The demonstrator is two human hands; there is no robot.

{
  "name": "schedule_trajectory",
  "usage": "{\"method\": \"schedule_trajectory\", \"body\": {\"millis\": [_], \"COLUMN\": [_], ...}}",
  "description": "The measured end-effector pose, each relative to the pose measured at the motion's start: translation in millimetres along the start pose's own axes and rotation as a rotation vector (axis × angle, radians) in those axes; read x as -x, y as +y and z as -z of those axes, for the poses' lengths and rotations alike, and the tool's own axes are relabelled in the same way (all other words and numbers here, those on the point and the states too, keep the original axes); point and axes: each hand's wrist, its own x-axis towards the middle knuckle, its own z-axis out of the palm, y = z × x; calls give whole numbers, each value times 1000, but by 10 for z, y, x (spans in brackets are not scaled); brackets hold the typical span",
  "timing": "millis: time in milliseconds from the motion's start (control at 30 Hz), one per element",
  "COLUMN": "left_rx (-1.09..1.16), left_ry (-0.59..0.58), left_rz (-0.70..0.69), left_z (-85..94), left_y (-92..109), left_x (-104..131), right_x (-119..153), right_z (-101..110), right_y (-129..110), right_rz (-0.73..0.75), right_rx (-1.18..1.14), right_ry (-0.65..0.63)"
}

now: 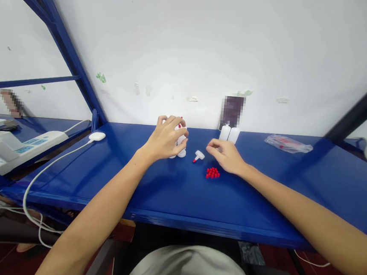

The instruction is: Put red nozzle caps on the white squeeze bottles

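Observation:
My left hand (pixel 169 138) curls around white nozzle caps with red tips (pixel 181 152), which stand on the blue table. Its fingers and thumb hide much of them, so I cannot tell how many it touches. My right hand (pixel 225 155) hovers just right of a loose white nozzle cap (pixel 199 154) lying on its side, its red tip toward me. The right fingers are pinched together, and anything between them is hidden. A cluster of small red caps (pixel 213 173) lies in front of the right hand. Behind that hand are two white bottles (pixel 234 134).
A clear plastic bag (pixel 288 143) with red contents lies at the back right of the blue table (pixel 178 197). On the left are a white cable with an oval end (pixel 97 136) and a power strip (pixel 35 146). A dark blurred object (pixel 232 111) leans against the wall.

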Motion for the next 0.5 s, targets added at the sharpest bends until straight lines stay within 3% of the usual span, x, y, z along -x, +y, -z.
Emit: {"method": "schedule_trajectory", "body": {"millis": [133, 233, 400, 500], "left_rx": [130, 242, 433, 471], "left_ry": [67, 44, -317, -434], "left_rz": [52, 65, -10, -68], "left_z": [15, 3, -5, -14], "left_y": [90, 143, 261, 336], "left_x": [-34, -49, -44, -26], "right_x": [-2, -4, -7, -11], "right_z": [24, 66, 119, 117], "right_y": [-11, -38, -68, -37], "right_rz": [56, 113, 140, 132], "right_rx": [143, 163, 195, 202], "right_ry": [-128, -196, -194, -196]}}
